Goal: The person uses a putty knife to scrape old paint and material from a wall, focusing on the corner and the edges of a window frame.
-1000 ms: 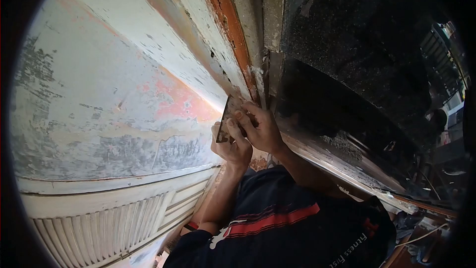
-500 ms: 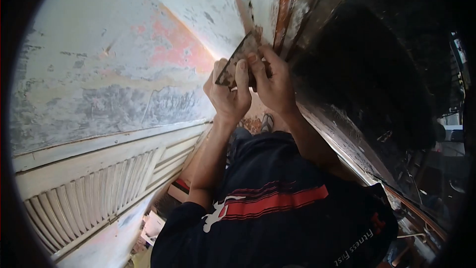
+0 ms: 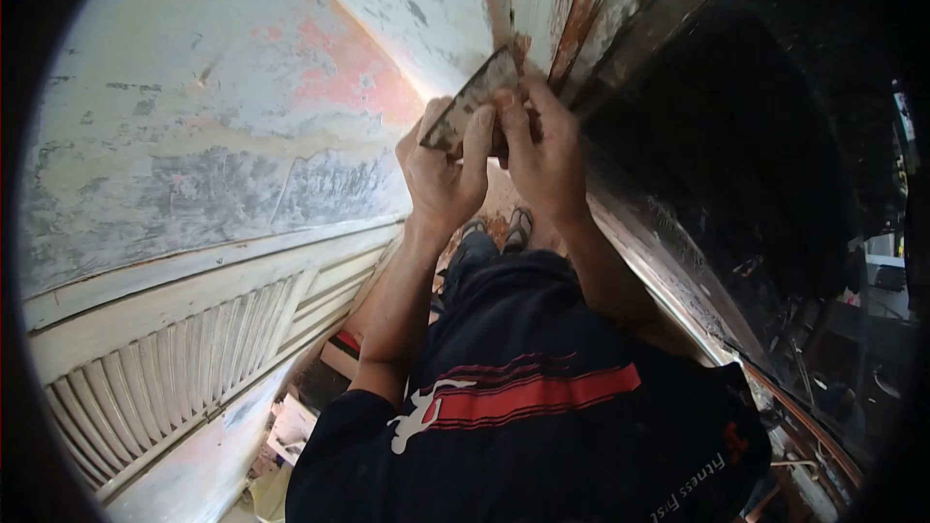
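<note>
So I've got both hands on this thin flat plate [image 3: 481, 87], blotchy with pale patches on its face and with a dark edge angled toward the wall [image 3: 213, 107]. My left hand [image 3: 444, 169] is pinched closed on the lower corner, thumb flat on the face and the other fingers tucked around the far side. My right hand [image 3: 544, 150] grips the other end, thumb on the face too, right beside my left thumb. The plate's top corner is up by the edge of the flaky white frame [image 3: 547, 0], next to a reddish-brown strip [image 3: 588, 10]; can't tell if it's really touching, my fingers and some brownish crud are in the way. Wall's scuffed grey with a pink patch near its right edge, louvred panel [image 3: 184, 358] below. Big dark surface [image 3: 717, 165] on my right, my sandals [image 3: 520, 225] down on the floor.
</note>
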Available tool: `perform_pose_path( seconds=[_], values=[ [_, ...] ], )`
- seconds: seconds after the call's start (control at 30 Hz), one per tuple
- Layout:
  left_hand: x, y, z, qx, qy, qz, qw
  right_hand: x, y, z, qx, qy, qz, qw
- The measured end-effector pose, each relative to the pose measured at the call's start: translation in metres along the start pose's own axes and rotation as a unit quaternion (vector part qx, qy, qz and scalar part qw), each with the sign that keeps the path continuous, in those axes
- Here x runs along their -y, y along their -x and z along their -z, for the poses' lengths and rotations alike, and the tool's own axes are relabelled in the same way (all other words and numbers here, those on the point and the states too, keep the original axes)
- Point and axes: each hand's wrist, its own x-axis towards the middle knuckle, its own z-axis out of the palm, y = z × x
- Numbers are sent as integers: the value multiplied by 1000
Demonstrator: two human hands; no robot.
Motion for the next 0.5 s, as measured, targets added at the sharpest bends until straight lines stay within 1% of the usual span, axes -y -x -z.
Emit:
perform_pose_path(
  seconds=[0.03, 0.1, 0.13, 0.17, 0.23, 0.3, 0.4, 0.43, 0.47, 0.5],
  values=[
    [-2, 0, -1, -5, 4, -11, 1000, 2, 0, 1, -2, 2, 12, 1000],
    [-3, 1, -4, -16, 19, 4, 1000, -1, 1, 1, -12, 38, 9, 999],
    [-4, 1, -7, -31, 19, 0, 999, -6, 0, 0, -7, 52, 52, 997],
    [-6, 0, -7, -34, 23, -15, 999, -8, 1, 2, -14, 53, 67, 996],
    [-9, 1, -8, -39, -3, 25, 999, -3, 3, 1, 21, -6, -20, 1000],
    [-10, 1, -10, -52, -8, 12, 999, -2, 3, -1, 13, -22, 0, 1000],
    [-8, 2, -11, -68, -28, -9, 997, -13, 3, -1, 3, 9, 33, 999],
    [-9, 1, -10, -68, -26, -17, 997, -14, 3, -2, -8, 18, 59, 998],
    [-10, 0, -8, -53, -26, 4, 998, -12, 0, -3, -20, 27, 86, 996],
    [-12, 0, -6, -39, -26, 29, 998, -8, 0, -5, -22, 26, 92, 995]
  ],
)
